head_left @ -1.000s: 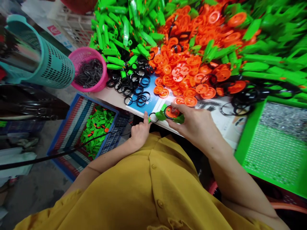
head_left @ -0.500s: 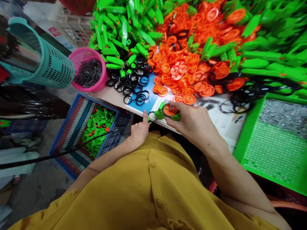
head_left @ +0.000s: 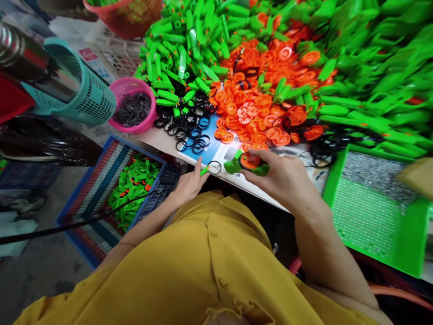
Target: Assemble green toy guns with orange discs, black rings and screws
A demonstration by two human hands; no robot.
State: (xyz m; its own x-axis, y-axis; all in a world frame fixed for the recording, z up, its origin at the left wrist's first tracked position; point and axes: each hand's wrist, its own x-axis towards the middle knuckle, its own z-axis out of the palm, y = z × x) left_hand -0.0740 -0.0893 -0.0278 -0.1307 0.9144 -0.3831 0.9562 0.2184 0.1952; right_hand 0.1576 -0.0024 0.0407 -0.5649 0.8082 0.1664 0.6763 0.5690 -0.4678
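My right hand (head_left: 286, 176) pinches a green plastic part (head_left: 233, 167) at the table's front edge. An orange disc (head_left: 249, 160) sits in that part, with a dark band around it. To its left, my left hand (head_left: 189, 184) has closed its thumb and fingers on a small green plastic piece (head_left: 204, 170), index finger pointing forward. A thin black ring (head_left: 214, 167) lies at the tip of this piece; whether the two are joined I cannot tell. Just ahead are loose black rings (head_left: 199, 145) and a heap of orange discs (head_left: 248, 110).
Green parts (head_left: 182, 40) pile up at the back. On the left stand a pink basket (head_left: 152, 110) of dark small pieces and a teal basket (head_left: 96, 101). Below is a blue-rimmed crate (head_left: 76, 198) with green pieces; at right, a green tray (head_left: 368, 216) holds small metal bits.
My left hand has moved a little left, away from the part in my right hand, and the small green piece and black ring now show more clearly. The view has shifted slightly.
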